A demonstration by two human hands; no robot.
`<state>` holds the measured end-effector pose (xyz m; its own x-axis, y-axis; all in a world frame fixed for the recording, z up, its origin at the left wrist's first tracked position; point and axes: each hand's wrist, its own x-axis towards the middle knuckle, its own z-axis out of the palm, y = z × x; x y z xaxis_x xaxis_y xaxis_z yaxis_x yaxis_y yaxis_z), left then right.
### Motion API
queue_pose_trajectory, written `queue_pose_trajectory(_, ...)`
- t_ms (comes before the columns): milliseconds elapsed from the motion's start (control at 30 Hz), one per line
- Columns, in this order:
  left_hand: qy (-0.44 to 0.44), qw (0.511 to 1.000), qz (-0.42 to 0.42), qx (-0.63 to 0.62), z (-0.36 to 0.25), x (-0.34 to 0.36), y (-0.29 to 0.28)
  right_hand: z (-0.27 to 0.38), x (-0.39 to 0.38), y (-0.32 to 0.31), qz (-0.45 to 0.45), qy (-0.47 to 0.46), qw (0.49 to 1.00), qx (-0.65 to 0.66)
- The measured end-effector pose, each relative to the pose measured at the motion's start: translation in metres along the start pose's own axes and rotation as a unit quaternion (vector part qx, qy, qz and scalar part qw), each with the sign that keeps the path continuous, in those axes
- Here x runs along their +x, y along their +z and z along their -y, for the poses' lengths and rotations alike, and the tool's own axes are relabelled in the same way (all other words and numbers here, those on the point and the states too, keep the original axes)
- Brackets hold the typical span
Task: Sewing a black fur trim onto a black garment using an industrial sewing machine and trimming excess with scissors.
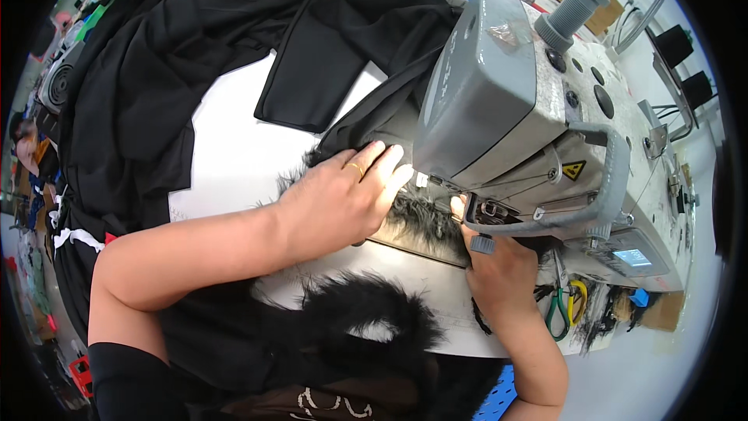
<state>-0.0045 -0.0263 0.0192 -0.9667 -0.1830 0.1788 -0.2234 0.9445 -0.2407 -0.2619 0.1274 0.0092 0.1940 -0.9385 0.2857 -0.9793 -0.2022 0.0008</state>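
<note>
My left hand (343,195) lies with its fingers stretched out on black fabric (366,126) beside the sewing machine's needle area; a ring is on one finger. Black fur trim (425,214) runs along the fabric between my hands, under the machine head (483,86). On the right, my right hand (502,265) reaches to the fur by the needle, one fingertip stretched forward. The machine's grey guard hides its other fingers, so I cannot tell whether they grip the trim. More black fur (366,304) hangs over the table's near edge in a loop.
Black cloth (156,62) is heaped across the left and far side of the white table (234,148). Green-handled (556,316) and yellow-handled snips (577,302) lie right of my right hand, below the machine's small lit screen (632,257). Clutter lines the far edge.
</note>
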Motion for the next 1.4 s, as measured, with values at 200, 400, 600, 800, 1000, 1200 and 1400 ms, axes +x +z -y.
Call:
queue_pose_trajectory(200, 0.004, 1.0, 0.009, 0.018, 0.004, -0.005, 0.001, 0.004, 0.002, -0.01, 0.066, 0.023, 0.998, 0.001)
queue_pose_trajectory(400, -0.002, 0.999, -0.002, -0.042, 0.008, -0.005, 0.005, -0.005, -0.008, -0.008, 0.122, 0.04, 0.991, 0.033)
queue_pose_trajectory(600, -0.014, 0.997, 0.007, -0.069, 0.01, -0.006, 0.002, -0.001, -0.006, -0.009, 0.112, 0.043, 0.992, -0.041)
queue_pose_trajectory(800, -0.004, 0.998, 0.052, -0.023, 0.013, 0.004, -0.003, 0.001, -0.009, -0.006, 0.099, 0.061, 0.991, -0.064)
queue_pose_trajectory(1000, -0.011, 0.998, -0.065, -0.008, 0.007, -0.004, 0.01, -0.015, -0.008, -0.012, 0.113, 0.018, 0.993, -0.02)
queue_pose_trajectory(1200, -0.008, 1.0, -0.03, 0.001, 0.007, 0.002, 0.004, 0.024, 0.029, -0.024, 0.042, 0.006, 0.999, -0.028)
queue_pose_trajectory(1400, -0.019, 0.982, -0.136, -0.132, 0.014, -0.011, 0.016, -0.004, 0.011, 0.0, 0.132, 0.065, 0.989, 0.026)
